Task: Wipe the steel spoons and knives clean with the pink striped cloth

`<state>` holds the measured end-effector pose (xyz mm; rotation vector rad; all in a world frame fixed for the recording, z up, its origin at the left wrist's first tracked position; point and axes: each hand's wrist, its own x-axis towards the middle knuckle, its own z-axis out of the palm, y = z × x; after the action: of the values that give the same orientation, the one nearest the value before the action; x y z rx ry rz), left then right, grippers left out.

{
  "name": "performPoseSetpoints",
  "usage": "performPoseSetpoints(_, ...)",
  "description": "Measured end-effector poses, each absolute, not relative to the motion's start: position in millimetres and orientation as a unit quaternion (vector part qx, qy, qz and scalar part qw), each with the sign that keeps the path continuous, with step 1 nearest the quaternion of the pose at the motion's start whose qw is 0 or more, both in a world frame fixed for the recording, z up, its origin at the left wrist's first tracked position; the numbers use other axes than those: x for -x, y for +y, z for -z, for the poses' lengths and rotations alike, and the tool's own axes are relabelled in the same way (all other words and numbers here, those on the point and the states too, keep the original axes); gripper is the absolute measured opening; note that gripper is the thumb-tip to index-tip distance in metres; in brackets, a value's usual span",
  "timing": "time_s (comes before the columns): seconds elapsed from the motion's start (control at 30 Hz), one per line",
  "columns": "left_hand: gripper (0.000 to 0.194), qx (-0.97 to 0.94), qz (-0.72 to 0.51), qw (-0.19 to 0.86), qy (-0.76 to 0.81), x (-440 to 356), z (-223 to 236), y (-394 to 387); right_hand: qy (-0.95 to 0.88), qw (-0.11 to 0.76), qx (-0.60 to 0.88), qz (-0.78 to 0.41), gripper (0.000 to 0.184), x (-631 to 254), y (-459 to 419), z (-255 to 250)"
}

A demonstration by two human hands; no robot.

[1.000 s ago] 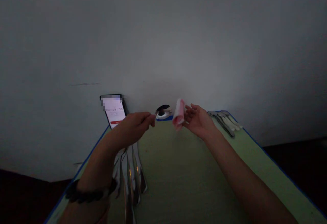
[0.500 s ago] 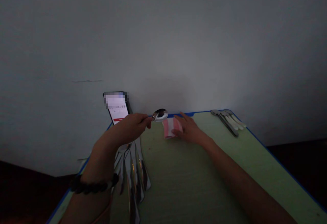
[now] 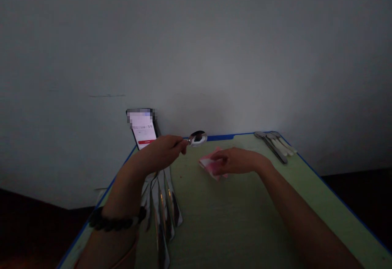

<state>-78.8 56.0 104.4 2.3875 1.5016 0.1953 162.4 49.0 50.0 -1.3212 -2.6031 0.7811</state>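
Observation:
A shiny metal spoon [image 3: 198,138] points to the right, its handle gripped in the closed fingers of my left hand [image 3: 170,148]. Above the table, just right of the spoon, my right hand [image 3: 231,160] bends down over a pink-and-white cloth [image 3: 211,166] and pinches it between thumb and fingers. The cloth is folded and partly covered by the fingers; a small gap separates it from the spoon bowl. Under my left forearm lies a bunch of metal cutlery [image 3: 163,216], handles toward me, its far ends partly hidden by the arm.
A phone [image 3: 143,132] with a lit screen leans against the wall [image 3: 196,56] at the back left. More spoons [image 3: 272,146] and white-handled cutlery [image 3: 283,146] lie at the back right of the green table [image 3: 220,228], which has a blue edge.
My right hand has turned over the cloth and drawn it slightly right and nearer, away from the spoon. The cloth has gone from flat-faced to crumpled. The left hand still holds the spoon.

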Motion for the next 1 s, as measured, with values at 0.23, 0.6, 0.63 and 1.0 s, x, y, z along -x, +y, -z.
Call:
performPoseSetpoints(0.23,0.04,-0.838,-0.064,0.16,0.517,78,-106,56,-0.893,0.074,0.405,-0.182,0.064,-194,63,-38)
performPoseSetpoints(0.6,0.041,-0.84,-0.068,0.161,0.514,78,-106,54,-0.867,0.214,0.434,-0.12,0.018,-177,69,-35)
performPoseSetpoints(0.63,0.042,-0.84,-0.069,0.162,0.514,78,-106,54,-0.857,0.256,0.43,-0.117,0.018,-178,68,-40)
performPoseSetpoints(1.0,0.031,-0.855,-0.048,0.237,0.459,74,-105,47,-0.566,0.565,0.483,-0.357,0.027,-175,58,-72)
